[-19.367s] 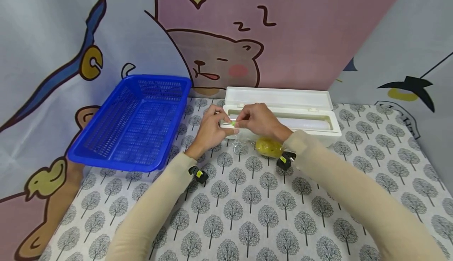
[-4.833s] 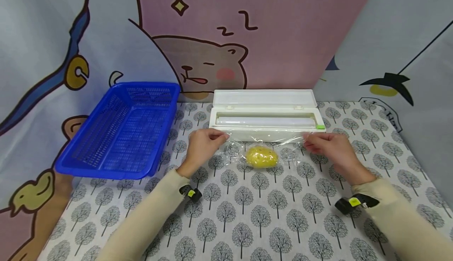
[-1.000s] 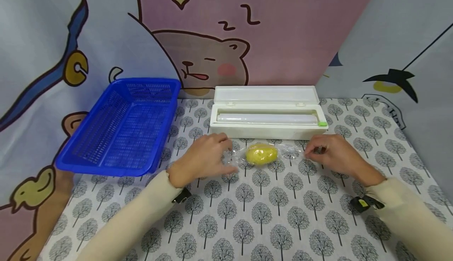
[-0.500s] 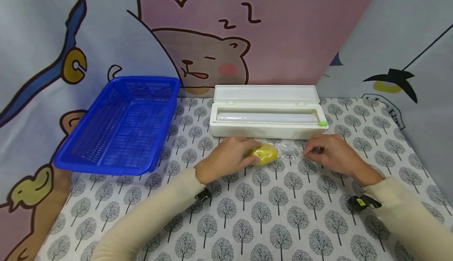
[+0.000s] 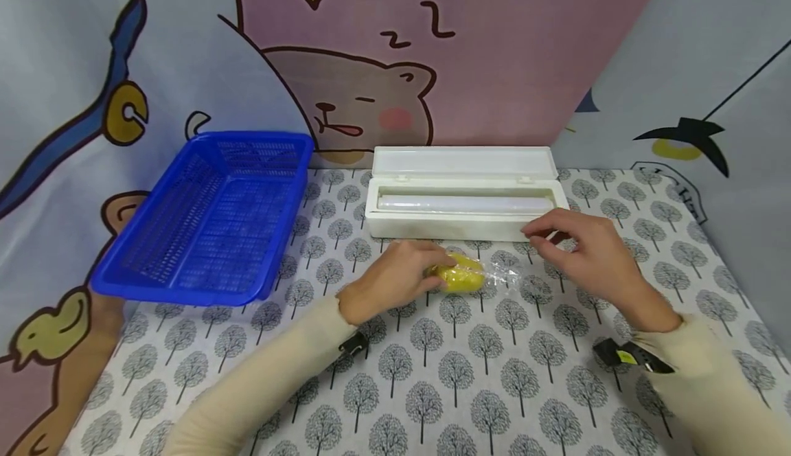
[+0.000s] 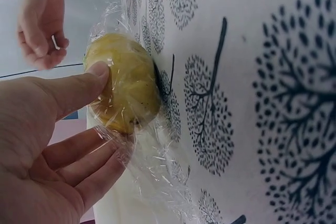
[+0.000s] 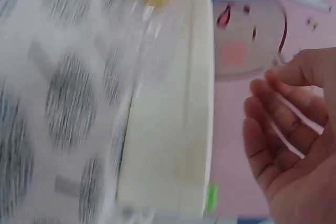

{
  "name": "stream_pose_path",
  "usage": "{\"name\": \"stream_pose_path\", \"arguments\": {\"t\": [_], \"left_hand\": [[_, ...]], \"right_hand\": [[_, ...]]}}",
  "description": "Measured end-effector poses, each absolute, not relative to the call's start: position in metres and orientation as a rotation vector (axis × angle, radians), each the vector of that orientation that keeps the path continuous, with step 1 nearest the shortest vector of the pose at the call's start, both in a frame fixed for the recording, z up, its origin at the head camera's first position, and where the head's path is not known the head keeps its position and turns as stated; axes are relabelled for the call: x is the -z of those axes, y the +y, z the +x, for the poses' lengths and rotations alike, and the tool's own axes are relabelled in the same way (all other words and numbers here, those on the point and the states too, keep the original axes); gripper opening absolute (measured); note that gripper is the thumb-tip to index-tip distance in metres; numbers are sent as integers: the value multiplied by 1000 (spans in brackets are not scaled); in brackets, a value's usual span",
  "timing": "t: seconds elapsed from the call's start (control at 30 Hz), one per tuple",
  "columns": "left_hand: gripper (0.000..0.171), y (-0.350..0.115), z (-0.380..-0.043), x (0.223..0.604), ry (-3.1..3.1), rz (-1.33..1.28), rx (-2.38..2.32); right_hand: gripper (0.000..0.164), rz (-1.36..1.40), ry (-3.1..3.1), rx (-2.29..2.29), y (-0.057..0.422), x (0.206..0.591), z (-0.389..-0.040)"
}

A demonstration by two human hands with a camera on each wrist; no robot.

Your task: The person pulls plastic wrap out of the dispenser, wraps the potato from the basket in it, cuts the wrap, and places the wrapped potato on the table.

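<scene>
A yellow oval, potato-like item [image 5: 463, 277] with small dark specks lies on the table, wrapped in wrinkled cling film [image 5: 502, 275]. My left hand [image 5: 392, 279] holds its left end, thumb [image 6: 79, 90] on one side and fingers on the other. In the left wrist view, loose cling film [image 6: 157, 182] trails below the fingers. My right hand [image 5: 583, 257] is off the film, at the front right corner of the white cling film box [image 5: 457, 228], fingers loosely bent and holding nothing. The right wrist view shows the right hand [image 7: 302, 129] with thumb near the index finger.
The box's lid [image 5: 463, 163] stands raised, with a film roll [image 5: 463, 203] inside. A green tab [image 7: 211, 198] shows on its edge in the right wrist view. On the left sits a blue plastic basket [image 5: 185, 297]. A printed cloth backdrop [image 5: 494, 64] rises behind the table.
My left hand moved right and took hold of the wrapped yellow item. My right hand let go of the right film end and rose slightly. Earlier, both hands stretched film over the item.
</scene>
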State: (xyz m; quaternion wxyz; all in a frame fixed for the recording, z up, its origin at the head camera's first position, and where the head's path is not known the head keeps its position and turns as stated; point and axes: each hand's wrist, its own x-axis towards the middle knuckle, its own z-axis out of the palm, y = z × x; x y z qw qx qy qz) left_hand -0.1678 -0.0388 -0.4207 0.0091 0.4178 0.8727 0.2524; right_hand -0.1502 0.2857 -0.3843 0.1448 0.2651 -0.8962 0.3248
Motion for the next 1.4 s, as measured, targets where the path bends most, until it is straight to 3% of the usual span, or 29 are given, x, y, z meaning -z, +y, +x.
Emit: {"name": "stream_pose_path", "arguments": {"t": [0.13, 0.37, 0.53, 0.87, 1.07, 1.3, 1.4], "left_hand": [[36, -39, -167, 422, 2724, 1313, -808], [36, -37, -166, 422, 2732, 1350, -820], [37, -38, -166, 423, 2734, 1364, -847], [55, -39, -163, 426, 2755, 1209, -864], [53, -40, -165, 426, 2738, 1227, -793], [67, -37, -163, 426, 2758, 1150, -670], [64, -37, -163, 424, 2769, 1141, -651]], "right_hand": [[31, 845, -2623, -1009, 253, 384, -146], [67, 901, -2808, -1015, 218, 404, -146], [80, 928, -2906, -962, 209, 419, -148], [70, 1010, -2947, -948, 206, 429, -146], [70, 1032, -2976, -895, 207, 428, -147], [68, 1064, -2973, -949, 210, 428, -151], [69, 1087, -2964, -953, 211, 428, -153]]}}
